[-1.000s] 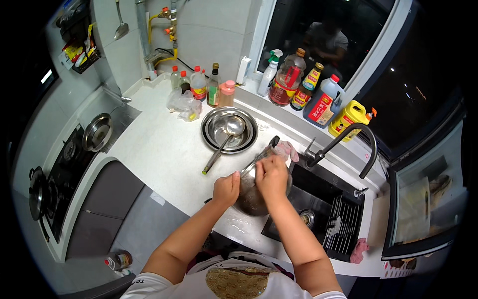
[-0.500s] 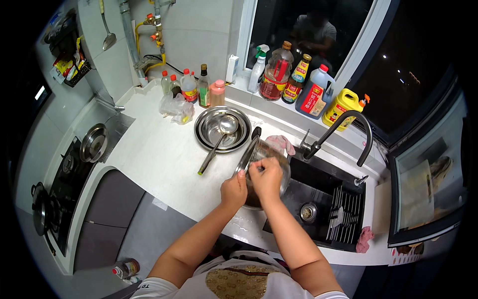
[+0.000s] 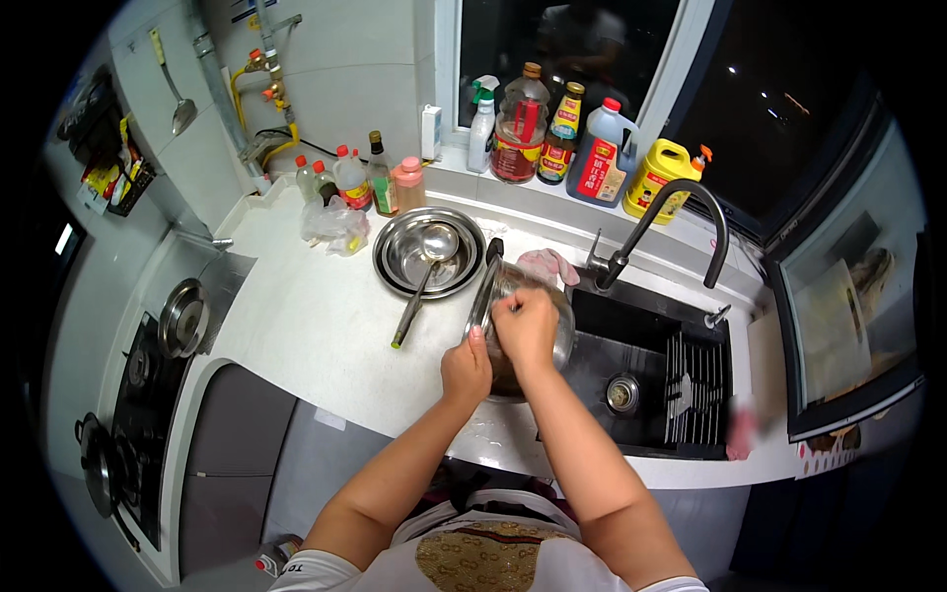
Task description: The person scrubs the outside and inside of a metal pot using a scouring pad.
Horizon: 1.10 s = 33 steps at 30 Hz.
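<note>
A shiny metal pot (image 3: pixel 563 333) is tipped on its side on the counter, left of the sink, a dark handle at its top end. My left hand (image 3: pixel 466 371) is closed around its near rim, thumb up along the edge. Curled into the pot's mouth, my right hand (image 3: pixel 528 324) presses at the inner wall; whatever its fingers hold is hidden. To the left, nested steel bowls (image 3: pixel 386 272) carry a ladle (image 3: pixel 412 314), its dark handle pointing toward me. Behind the pot lies a pink cloth (image 3: pixel 549 264).
A black sink (image 3: pixel 590 367) with a drying rack (image 3: pixel 695 390) and dark faucet (image 3: pixel 717 222) is on the right. Several bottles line the windowsill (image 3: pixel 473 176) and back counter, beside a plastic bag (image 3: pixel 335 229). The stove (image 3: pixel 138 424) stands far left.
The view has shifted slightly, so the surroundings sit a little differently in the picture. My left hand keeps its grip on the pot, and my right hand stays inside its mouth.
</note>
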### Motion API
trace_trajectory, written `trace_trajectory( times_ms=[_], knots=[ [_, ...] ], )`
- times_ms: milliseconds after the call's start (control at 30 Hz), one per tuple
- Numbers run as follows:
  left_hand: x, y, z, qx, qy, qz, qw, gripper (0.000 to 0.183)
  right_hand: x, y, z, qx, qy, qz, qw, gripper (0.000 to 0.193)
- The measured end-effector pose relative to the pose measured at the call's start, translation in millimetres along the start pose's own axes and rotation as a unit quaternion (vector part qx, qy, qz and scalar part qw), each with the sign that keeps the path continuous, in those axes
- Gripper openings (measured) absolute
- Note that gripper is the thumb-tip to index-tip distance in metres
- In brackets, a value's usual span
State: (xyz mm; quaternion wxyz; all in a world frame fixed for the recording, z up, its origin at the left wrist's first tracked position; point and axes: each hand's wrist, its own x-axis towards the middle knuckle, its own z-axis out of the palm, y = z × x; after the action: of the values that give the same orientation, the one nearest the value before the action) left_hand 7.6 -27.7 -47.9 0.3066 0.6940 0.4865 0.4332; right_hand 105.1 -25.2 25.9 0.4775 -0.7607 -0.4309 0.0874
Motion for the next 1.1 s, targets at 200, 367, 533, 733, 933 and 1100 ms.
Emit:
trace_trajectory(
  times_ms=[200, 367, 533, 733, 933, 1100],
  knots=[
    [-0.3, 2.8, -5.2, 0.000, -0.038, -0.003, 0.999, 0.056, 33.6, -1.4, 5.3, -0.057, 0.007, 0.042, 0.997, 0.007],
    [-9.4, -9.4, -5.6, -0.029, -0.023, 0.026, 0.999, 0.054, -29.0, -3.1, 0.2, -0.020, 0.066, 0.006, 0.998, 0.007],
    [-10.5, -10.5, -7.0, -0.058, -0.047, 0.051, 0.996, 0.053, -32.0, 1.6, 4.5, -0.024, 0.103, 0.005, 0.994, 0.007],
    [-2.5, -14.7, -8.6, -0.033, -0.055, 0.062, 0.996, 0.054, 3.3, -5.9, 13.3, -0.055, 0.089, 0.047, 0.993, 0.008],
    [-7.4, -14.3, -9.4, -0.120, -0.065, 0.048, 0.990, 0.054, -52.3, -0.1, 8.9, -0.041, 0.113, -0.004, 0.993, 0.009],
    [-8.5, -16.6, -12.2, -0.072, -0.078, 0.074, 0.992, 0.053, 1.4, -4.1, 15.4, -0.084, 0.122, 0.031, 0.989, 0.012]
  ],
)
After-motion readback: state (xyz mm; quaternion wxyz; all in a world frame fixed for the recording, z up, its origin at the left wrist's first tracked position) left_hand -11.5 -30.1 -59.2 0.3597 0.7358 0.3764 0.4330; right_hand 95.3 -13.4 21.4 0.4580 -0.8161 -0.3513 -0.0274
